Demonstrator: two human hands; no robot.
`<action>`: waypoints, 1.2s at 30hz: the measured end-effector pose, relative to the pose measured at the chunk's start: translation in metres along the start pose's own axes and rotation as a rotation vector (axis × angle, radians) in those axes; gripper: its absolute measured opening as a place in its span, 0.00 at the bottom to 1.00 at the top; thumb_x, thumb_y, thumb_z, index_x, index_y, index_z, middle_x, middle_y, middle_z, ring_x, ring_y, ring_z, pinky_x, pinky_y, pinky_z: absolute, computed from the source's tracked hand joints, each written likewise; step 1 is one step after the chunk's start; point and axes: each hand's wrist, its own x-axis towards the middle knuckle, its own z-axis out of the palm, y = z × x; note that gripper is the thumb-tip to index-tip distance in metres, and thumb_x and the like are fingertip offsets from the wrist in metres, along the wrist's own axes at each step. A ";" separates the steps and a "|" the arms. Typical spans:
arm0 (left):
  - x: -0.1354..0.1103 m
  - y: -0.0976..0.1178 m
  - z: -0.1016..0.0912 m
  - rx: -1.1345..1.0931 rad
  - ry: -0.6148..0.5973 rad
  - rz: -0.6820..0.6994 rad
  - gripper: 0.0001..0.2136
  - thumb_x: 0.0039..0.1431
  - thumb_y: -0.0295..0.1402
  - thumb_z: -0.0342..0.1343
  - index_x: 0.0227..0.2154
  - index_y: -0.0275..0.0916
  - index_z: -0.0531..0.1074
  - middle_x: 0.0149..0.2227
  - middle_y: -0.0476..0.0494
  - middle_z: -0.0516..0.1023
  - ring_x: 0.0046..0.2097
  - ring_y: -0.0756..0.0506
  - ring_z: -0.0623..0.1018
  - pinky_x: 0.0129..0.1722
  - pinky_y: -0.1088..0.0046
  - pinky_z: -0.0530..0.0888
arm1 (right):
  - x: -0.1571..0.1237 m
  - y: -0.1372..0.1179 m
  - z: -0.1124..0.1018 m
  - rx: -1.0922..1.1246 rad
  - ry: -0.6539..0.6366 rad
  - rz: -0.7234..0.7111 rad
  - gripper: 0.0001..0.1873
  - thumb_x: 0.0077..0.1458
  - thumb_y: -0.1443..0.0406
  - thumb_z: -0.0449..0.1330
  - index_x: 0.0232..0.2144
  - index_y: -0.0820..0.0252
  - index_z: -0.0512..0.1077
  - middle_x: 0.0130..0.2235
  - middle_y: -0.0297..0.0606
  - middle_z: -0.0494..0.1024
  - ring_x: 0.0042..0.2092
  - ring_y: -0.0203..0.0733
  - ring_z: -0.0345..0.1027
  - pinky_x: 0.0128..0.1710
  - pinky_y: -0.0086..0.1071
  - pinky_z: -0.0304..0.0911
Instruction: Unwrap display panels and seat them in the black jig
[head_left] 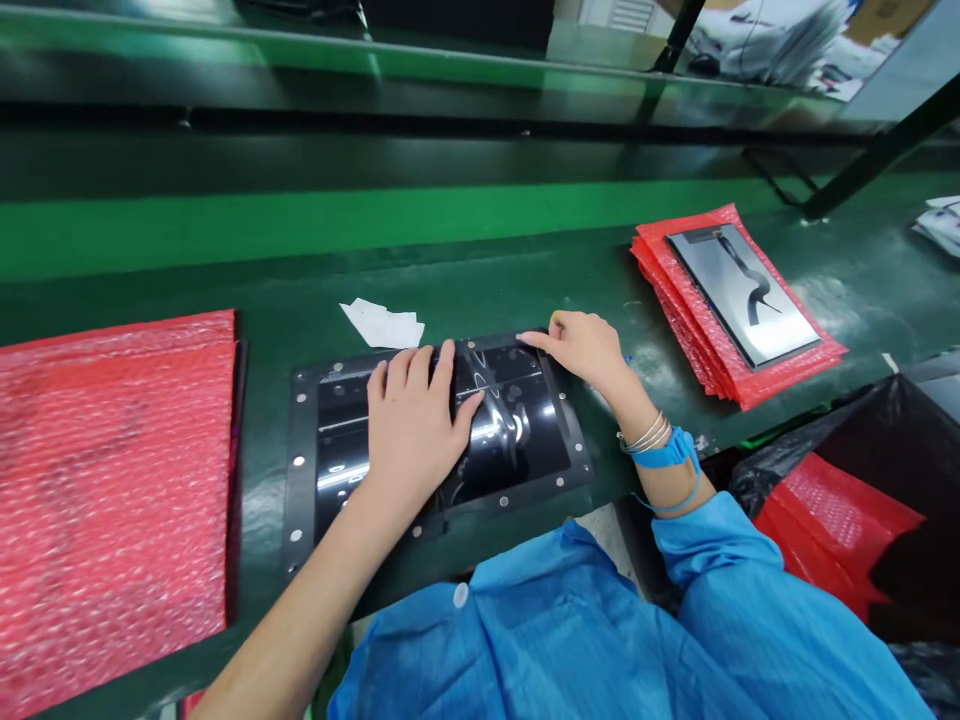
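A black screen panel (540, 430) lies in a dark frame (298, 480) with pale round dots along its border. Glossy creases and streaks of light cross its surface, as on a clear film. My left hand (412, 420) rests flat on the panel's middle, fingers spread. At the frame's upper right corner is my right hand (581, 345), its fingers curled and its thumb reaching to the edge. Whatever those fingers pinch is hidden or too small to make out. A torn piece of white paper (384, 325) lies just beyond the frame.
Red bubble-wrap packs (112, 500) lie at the left. On the right, a screen panel (742, 290) with a dark ribbon cable tops a stack of red bubble-wrap sleeves (690, 330). A black bag (892, 440) with red wrap stands by the bench's right edge. A shelf spans the back.
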 end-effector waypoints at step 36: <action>-0.014 -0.066 -0.047 -1.535 0.573 -0.898 0.13 0.43 0.43 0.66 0.23 0.38 0.76 0.25 0.44 0.80 0.37 0.39 0.82 0.35 0.65 0.79 | -0.030 -0.017 0.009 1.361 -0.155 0.008 0.19 0.39 0.50 0.71 0.27 0.57 0.76 0.28 0.36 0.78 0.33 0.45 0.74 0.33 0.35 0.71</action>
